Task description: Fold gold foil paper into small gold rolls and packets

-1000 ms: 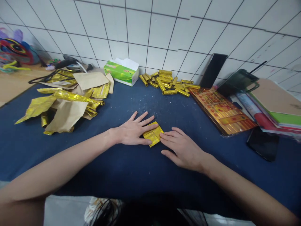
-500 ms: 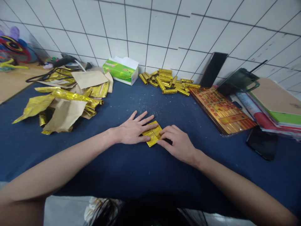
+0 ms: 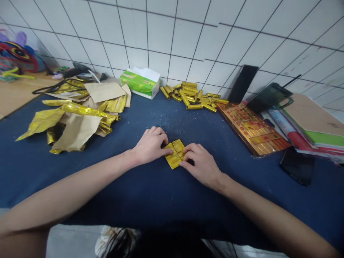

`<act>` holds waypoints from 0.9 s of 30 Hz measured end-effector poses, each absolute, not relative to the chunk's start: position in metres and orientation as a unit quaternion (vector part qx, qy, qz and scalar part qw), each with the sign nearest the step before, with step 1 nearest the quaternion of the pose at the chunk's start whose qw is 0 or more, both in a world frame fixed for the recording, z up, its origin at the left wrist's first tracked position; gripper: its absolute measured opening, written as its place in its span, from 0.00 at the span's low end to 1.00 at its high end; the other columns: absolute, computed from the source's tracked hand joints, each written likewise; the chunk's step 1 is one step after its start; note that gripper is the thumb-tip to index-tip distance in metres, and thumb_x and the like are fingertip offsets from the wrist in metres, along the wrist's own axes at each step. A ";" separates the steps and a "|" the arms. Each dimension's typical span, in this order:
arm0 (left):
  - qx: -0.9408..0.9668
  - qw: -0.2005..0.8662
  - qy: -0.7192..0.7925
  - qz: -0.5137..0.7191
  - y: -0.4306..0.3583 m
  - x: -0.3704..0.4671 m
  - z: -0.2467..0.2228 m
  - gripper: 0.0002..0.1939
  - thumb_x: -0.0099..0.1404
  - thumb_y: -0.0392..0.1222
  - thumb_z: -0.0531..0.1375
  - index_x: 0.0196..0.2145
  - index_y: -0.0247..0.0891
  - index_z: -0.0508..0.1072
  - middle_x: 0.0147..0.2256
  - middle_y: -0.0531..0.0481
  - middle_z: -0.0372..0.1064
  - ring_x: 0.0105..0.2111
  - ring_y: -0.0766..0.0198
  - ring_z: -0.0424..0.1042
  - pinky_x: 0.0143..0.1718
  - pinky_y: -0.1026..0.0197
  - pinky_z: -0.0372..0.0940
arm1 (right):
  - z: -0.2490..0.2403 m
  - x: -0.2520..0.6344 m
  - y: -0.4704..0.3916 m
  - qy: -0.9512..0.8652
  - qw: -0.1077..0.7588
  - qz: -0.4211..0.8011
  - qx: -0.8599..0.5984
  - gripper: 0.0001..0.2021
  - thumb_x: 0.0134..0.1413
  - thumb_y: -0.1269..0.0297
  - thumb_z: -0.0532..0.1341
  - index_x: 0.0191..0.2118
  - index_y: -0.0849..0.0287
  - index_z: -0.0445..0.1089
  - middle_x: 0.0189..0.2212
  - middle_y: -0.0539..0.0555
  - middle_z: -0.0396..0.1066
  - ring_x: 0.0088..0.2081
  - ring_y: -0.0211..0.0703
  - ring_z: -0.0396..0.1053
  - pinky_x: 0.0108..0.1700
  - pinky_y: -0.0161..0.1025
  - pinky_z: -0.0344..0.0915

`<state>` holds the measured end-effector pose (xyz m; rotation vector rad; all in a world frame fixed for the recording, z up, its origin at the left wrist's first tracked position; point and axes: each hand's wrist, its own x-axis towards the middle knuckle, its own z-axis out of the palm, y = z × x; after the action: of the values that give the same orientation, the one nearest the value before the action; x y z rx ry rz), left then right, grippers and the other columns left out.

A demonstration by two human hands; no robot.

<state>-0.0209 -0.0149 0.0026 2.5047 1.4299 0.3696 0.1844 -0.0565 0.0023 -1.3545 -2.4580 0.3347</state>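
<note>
folded gold square [image 3: 174,162]: flat on the dark blue cloth [image 3: 150,193], between the two hands and nearest to the person, one corner pointing toward the body; creases cross its upper face

left hand [image 3: 149,146]: thumb on the square's left part, other fingers curled in near its upper left edge; whether any fingertip is under the paper cannot be told

right hand [image 3: 202,165]: thumb and bent fingers closed on the square's right edge, apparently a light pinch

surroundings: small gold rolls [image 3: 195,106] in a loose pile near the tiled wall [image 3: 158,32], beside the green tissue box [image 3: 139,83]; loose gold and tan sheets [image 3: 77,132] heaped to the left; red-gold packet [image 3: 254,130] to the right, with the dark mug [image 3: 271,96] behind it

risks, as judged: foil paper looks thin, so uneven pull from the two sides could tear it along a crease; a thumb pressing off-centre could skew the folds; if the left thumb lifts early, the layers may spring open; the cloth could ruck under sideways pressure and shift the square; a right pinch catching only the top layer could separate it from those beneath
</note>
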 end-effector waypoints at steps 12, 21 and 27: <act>0.815 0.215 0.519 0.143 -0.012 -0.014 -0.001 0.07 0.56 0.44 0.59 0.26 0.38 0.68 0.27 0.54 0.67 0.30 0.64 0.65 0.32 0.61 0.58 | -0.001 0.184 -0.059 -0.857 0.164 0.118 -0.474 0.09 0.48 0.61 0.62 0.24 0.58 0.67 0.36 0.52 0.66 0.37 0.41 0.61 0.39 0.41 0.62; 0.814 0.229 0.517 0.131 -0.010 -0.010 0.002 0.07 0.58 0.40 0.56 0.25 0.38 0.71 0.27 0.53 0.68 0.31 0.64 0.66 0.33 0.62 0.59 | 0.000 0.183 -0.059 -0.865 0.150 0.093 -0.469 0.10 0.49 0.59 0.61 0.25 0.58 0.66 0.35 0.52 0.66 0.36 0.41 0.61 0.38 0.41 0.62; 0.841 0.152 0.506 0.113 -0.010 -0.010 0.000 0.09 0.61 0.41 0.54 0.27 0.39 0.71 0.29 0.50 0.68 0.33 0.61 0.65 0.35 0.59 0.58 | 0.000 0.181 -0.058 -0.871 0.133 0.070 -0.467 0.09 0.49 0.60 0.61 0.25 0.58 0.65 0.34 0.52 0.66 0.35 0.41 0.60 0.37 0.40 0.61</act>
<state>-0.0097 -0.0102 -0.0004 2.4147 1.4525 0.3242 0.1811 -0.0580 -0.0004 -1.3546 -2.5276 0.2033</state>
